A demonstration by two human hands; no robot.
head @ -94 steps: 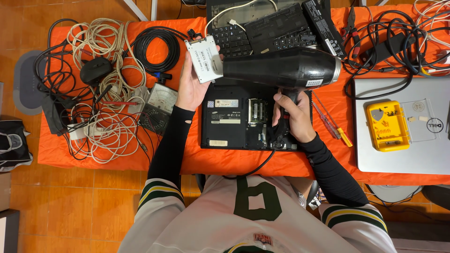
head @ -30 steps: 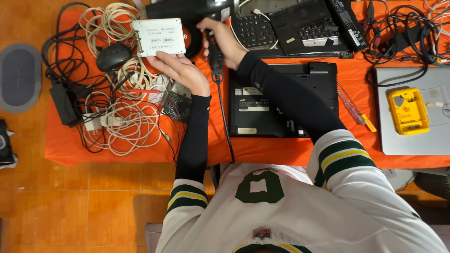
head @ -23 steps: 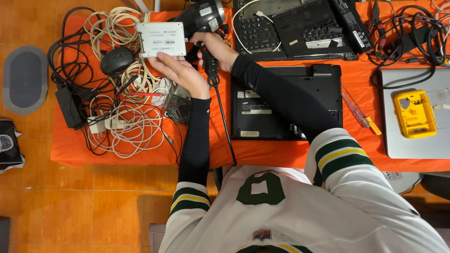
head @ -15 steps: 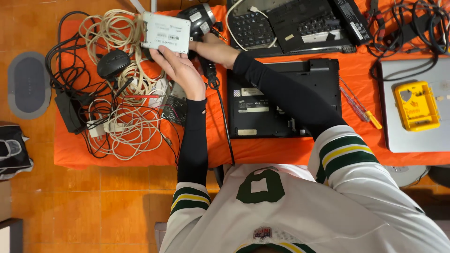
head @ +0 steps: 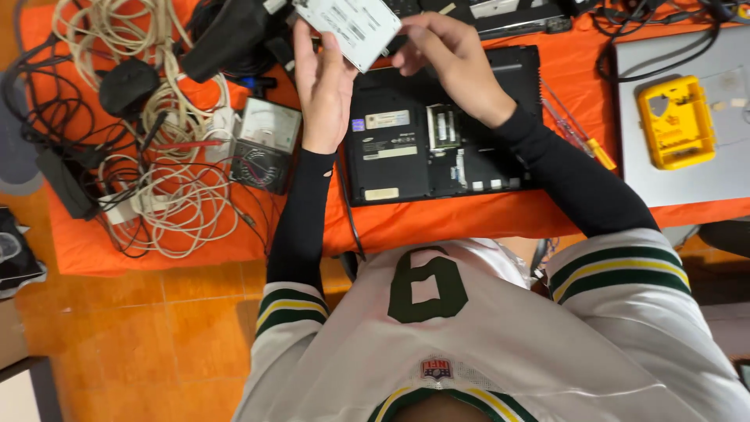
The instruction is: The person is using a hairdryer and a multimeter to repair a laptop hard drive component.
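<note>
The work surface is a table (head: pixel 437 223) draped in an orange cloth, standing on an orange tiled floor (head: pixel 156 336). An opened black laptop (head: pixel 437 137) lies bottom-up at the centre, its inner parts exposed.

The person's left hand (head: pixel 324 82) grips a flat white rectangular drive (head: pixel 348 27) by its lower edge, raised above the laptop's far-left corner. The right hand (head: pixel 449 59) has come back to the drive and its fingers meet the right edge, loosely curled; whether they pinch it firmly cannot be told.

Change since the earlier views: the black hair dryer (head: pixel 226 39), a second ago held in the right hand, now lies on the cloth to the left, beyond the drive, and that hand no longer holds it. The drive has shifted from over the cables to a position nearer the laptop. In the inspector's judgement, the heating step is finished and both hands are now given over to handling the drive.

To the left lie a tangle of pale cables (head: pixel 168 184), a black mouse (head: pixel 129 86) and a small analogue meter (head: pixel 266 144). To the right, screwdrivers (head: pixel 574 133) lie beside the laptop, and a yellow case (head: pixel 676 121) rests on a closed grey laptop (head: pixel 703 176).
</note>
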